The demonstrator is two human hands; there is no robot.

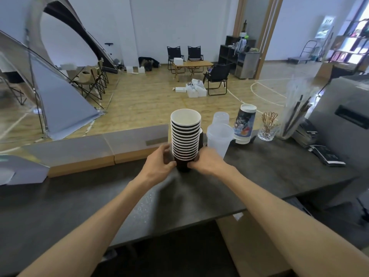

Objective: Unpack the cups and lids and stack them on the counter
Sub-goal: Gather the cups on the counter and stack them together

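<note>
black paper cup stack [185, 136], white rims, upright, both hands gripping base

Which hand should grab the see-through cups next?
The right hand, probably. The clear plastic cups stand just beyond it, right of the black paper cup stack, while the left hand grips the stack's far side.

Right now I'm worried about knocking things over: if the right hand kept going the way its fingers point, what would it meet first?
The right hand already grips the stack of black paper cups, fingers pointing left. Past it, the left hand on the stack's other side likely comes next; depth is unclear.
</note>
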